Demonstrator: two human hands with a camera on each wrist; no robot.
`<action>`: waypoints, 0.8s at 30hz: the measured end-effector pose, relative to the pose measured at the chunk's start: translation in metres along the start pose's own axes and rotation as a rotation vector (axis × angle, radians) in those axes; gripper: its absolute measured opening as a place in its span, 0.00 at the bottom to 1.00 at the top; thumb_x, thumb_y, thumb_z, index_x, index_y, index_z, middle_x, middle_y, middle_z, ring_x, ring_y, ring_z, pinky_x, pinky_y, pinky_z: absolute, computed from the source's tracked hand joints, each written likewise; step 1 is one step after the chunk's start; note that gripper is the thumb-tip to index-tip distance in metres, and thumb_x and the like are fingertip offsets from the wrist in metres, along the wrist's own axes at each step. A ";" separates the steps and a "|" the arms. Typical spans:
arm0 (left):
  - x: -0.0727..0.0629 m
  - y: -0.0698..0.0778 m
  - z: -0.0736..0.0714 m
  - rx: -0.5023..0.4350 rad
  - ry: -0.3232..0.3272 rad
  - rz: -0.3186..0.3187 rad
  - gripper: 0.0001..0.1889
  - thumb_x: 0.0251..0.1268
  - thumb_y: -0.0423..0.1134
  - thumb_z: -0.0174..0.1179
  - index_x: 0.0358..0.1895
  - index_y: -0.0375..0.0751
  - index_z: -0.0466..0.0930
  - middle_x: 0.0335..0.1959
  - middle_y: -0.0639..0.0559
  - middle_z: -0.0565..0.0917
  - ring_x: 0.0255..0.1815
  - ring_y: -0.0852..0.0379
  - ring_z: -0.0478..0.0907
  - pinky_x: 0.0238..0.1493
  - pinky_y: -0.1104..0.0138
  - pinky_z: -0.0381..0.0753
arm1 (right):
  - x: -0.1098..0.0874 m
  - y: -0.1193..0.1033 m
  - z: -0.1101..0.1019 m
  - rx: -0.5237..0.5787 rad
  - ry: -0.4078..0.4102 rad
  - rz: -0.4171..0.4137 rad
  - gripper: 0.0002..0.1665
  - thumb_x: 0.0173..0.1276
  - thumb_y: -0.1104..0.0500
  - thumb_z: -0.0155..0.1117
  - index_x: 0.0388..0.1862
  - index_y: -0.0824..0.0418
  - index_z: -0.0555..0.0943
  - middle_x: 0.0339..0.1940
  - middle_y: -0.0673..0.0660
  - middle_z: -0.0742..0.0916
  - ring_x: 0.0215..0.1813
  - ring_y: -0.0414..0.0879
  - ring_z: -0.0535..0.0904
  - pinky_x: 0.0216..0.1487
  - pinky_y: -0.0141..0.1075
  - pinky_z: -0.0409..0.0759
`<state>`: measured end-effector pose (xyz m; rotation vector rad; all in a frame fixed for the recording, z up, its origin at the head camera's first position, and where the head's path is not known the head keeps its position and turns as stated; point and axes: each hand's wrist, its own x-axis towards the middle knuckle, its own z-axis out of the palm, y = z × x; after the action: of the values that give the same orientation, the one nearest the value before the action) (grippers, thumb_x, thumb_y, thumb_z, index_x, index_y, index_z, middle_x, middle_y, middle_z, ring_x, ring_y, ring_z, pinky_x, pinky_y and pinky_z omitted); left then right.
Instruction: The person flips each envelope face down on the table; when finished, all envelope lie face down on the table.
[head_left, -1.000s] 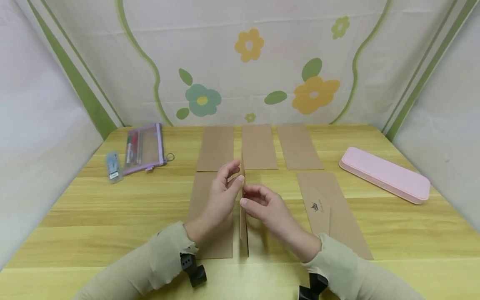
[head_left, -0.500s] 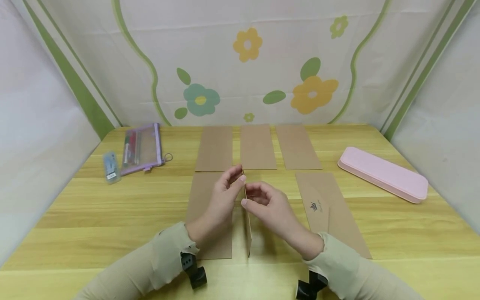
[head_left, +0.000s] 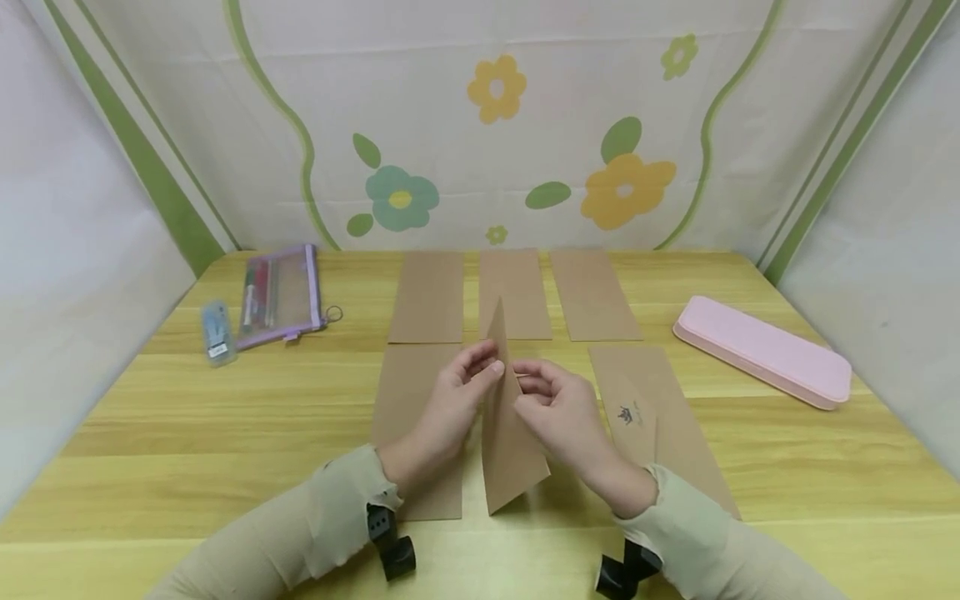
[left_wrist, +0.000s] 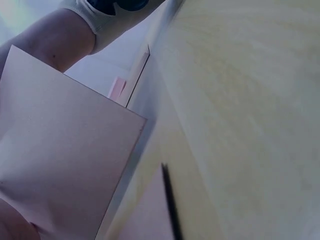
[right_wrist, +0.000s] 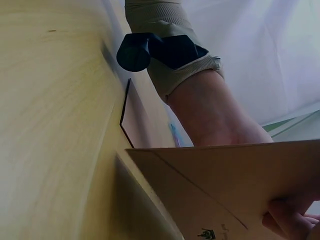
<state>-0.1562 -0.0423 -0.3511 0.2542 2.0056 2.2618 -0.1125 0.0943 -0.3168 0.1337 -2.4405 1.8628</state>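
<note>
A brown kraft paper envelope [head_left: 517, 467] stands tilted between the two hands at the middle of the table. My left hand [head_left: 446, 412] pinches its left side, with the thumb on the near side. On its other side, my right hand [head_left: 562, 417] holds it with bent fingers and thumb. The left wrist view shows a plain face of this envelope [left_wrist: 65, 135]. From the right wrist, a slanted flap line and a small crown print show on the envelope [right_wrist: 215, 175], with fingertips [right_wrist: 290, 220] against it.
Brown envelopes lie flat at front left [head_left: 420, 383] and front right [head_left: 686, 433], the latter with a crown print. Several more [head_left: 596, 296] form a back row. A pink case [head_left: 765, 354] lies right; a purple mesh pen pouch [head_left: 292, 296] and a small blue box [head_left: 217, 333] lie left.
The held envelope has turned from nearly edge-on to show a broad face, its lower corner swinging right. My right hand has shifted slightly right; my left hand stays close by.
</note>
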 end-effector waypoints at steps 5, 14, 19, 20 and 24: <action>0.001 0.001 0.000 0.001 -0.009 0.010 0.24 0.61 0.26 0.54 0.62 0.28 0.65 0.58 0.37 0.71 0.61 0.48 0.67 0.63 0.62 0.68 | 0.001 0.000 -0.008 0.038 0.036 0.064 0.24 0.55 0.73 0.51 0.52 0.67 0.77 0.41 0.64 0.86 0.34 0.41 0.81 0.32 0.27 0.78; 0.005 0.009 -0.003 -0.006 -0.065 0.046 0.29 0.55 0.18 0.54 0.63 0.28 0.63 0.61 0.36 0.67 0.65 0.46 0.63 0.68 0.60 0.61 | 0.005 0.002 -0.017 0.178 0.054 0.145 0.24 0.60 0.73 0.48 0.56 0.70 0.74 0.48 0.67 0.83 0.38 0.39 0.83 0.37 0.28 0.81; 0.001 0.009 -0.011 0.017 -0.017 0.043 0.31 0.53 0.15 0.54 0.64 0.29 0.63 0.62 0.36 0.66 0.66 0.45 0.62 0.67 0.60 0.62 | 0.006 0.007 -0.021 0.259 0.061 0.191 0.26 0.59 0.74 0.47 0.59 0.70 0.71 0.48 0.65 0.84 0.36 0.39 0.83 0.36 0.30 0.82; 0.000 0.008 -0.013 0.029 0.001 0.055 0.31 0.52 0.15 0.54 0.63 0.29 0.63 0.61 0.36 0.66 0.66 0.44 0.62 0.67 0.60 0.62 | 0.005 0.008 -0.022 0.282 0.068 0.198 0.27 0.58 0.75 0.47 0.59 0.70 0.71 0.46 0.63 0.84 0.36 0.39 0.83 0.36 0.30 0.82; -0.002 0.004 -0.020 0.062 0.082 0.094 0.31 0.51 0.15 0.53 0.63 0.28 0.64 0.61 0.36 0.66 0.65 0.44 0.63 0.68 0.58 0.61 | 0.005 0.011 -0.024 0.364 0.094 0.204 0.29 0.56 0.78 0.45 0.60 0.72 0.68 0.42 0.55 0.85 0.37 0.37 0.81 0.38 0.28 0.81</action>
<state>-0.1579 -0.0629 -0.3492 0.2713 2.1509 2.3040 -0.1186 0.1206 -0.3205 -0.1880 -2.1003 2.3254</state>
